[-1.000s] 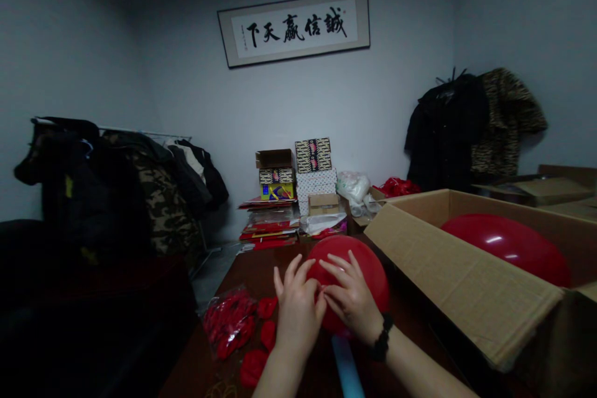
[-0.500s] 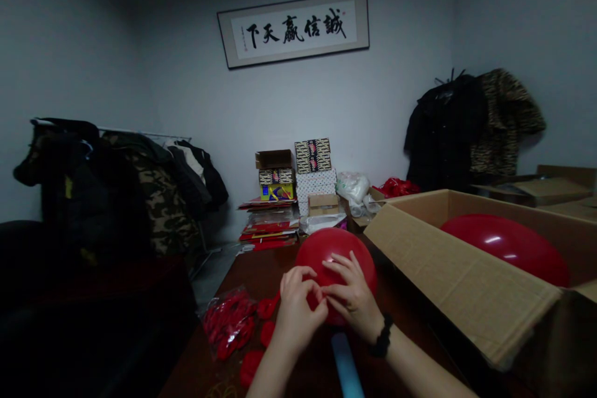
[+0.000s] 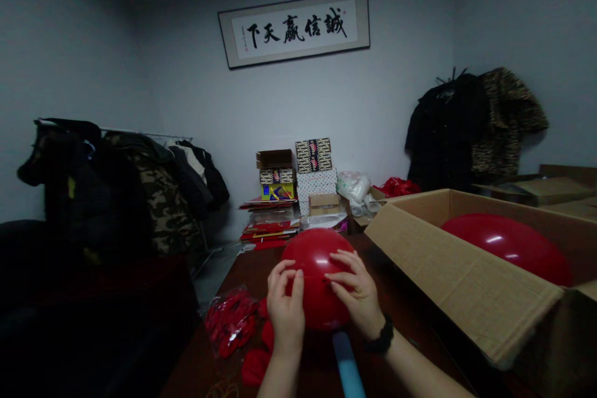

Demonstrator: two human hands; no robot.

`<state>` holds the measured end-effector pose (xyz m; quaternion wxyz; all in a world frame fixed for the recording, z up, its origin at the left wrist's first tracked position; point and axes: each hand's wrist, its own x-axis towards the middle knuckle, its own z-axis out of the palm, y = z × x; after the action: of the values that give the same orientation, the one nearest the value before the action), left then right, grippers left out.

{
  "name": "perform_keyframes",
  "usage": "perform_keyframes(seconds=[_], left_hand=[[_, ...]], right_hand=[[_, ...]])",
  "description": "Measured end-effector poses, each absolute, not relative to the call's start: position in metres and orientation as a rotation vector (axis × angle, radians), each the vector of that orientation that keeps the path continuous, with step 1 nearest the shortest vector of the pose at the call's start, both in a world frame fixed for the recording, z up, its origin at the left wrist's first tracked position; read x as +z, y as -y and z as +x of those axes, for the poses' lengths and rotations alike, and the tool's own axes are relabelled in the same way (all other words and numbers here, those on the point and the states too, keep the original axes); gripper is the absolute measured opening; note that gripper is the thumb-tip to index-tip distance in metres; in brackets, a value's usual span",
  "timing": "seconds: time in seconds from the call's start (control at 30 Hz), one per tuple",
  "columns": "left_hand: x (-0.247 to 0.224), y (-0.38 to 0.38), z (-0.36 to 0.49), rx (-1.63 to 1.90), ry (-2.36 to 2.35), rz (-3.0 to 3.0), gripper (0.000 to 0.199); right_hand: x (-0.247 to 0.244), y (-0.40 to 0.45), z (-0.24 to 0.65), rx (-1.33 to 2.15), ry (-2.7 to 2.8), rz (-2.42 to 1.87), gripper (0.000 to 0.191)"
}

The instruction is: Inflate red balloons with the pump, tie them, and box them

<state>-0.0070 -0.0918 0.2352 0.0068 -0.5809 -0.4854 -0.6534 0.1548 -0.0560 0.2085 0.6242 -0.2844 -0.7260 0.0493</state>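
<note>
A round, inflated red balloon (image 3: pixel 317 277) sits over the dark wooden table (image 3: pixel 254 270), held between my two hands. My left hand (image 3: pixel 285 305) grips its left side with the fingertips curled onto the rubber. My right hand (image 3: pixel 354 292), with a black beaded bracelet (image 3: pixel 381 339) on the wrist, presses its right side. The balloon's neck is hidden. Below the balloon lies a light blue tube (image 3: pixel 347 364), probably a hand pump. Left of my hands are a clear bag of red balloons (image 3: pixel 231 323) and a loose red piece (image 3: pixel 255 365).
An open cardboard box (image 3: pixel 461 267) holding a large red balloon (image 3: pixel 506 245) stands at the right of the table. Stacked boxes (image 3: pixel 313 180) and papers lie beyond the table. Coats hang on a rack (image 3: pixel 144 134) at left and on the right wall.
The balloon has shifted left and turned. My hands have moved apart from their close pinch at its middle and now grip it on either side.
</note>
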Motion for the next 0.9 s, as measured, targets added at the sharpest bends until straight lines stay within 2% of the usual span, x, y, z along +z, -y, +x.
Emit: perform_keyframes(seconds=[0.13, 0.23, 0.43, 0.63, 0.77, 0.9], left_hand=[[0.23, 0.085, -0.003, -2.31, 1.561, -1.857, 0.028], [0.228, 0.083, -0.006, -2.295, 1.557, -1.937, 0.028], [0.232, 0.089, -0.011, -1.838, 1.4, -2.239, 0.019], [0.242, 0.093, -0.017, -1.403, 1.325, -2.335, 0.028], [0.248, 0.097, -0.019, -1.155, 1.3, -2.31, 0.028], [0.247, 0.099, -0.021, -1.092, 1.243, -2.268, 0.023]], right_hand=[[0.205, 0.054, 0.15, 0.153, 1.704, -0.648, 0.016], [0.202, 0.054, 0.151, 0.185, 1.697, -0.663, 0.015], [0.2, 0.053, 0.152, 0.241, 1.666, -0.643, 0.014], [0.202, 0.053, 0.151, 0.254, 1.717, -0.665, 0.012], [0.205, 0.058, 0.151, 0.112, 1.87, -0.704, 0.012], [0.211, 0.063, 0.153, -0.08, 1.925, -0.662, 0.014]])
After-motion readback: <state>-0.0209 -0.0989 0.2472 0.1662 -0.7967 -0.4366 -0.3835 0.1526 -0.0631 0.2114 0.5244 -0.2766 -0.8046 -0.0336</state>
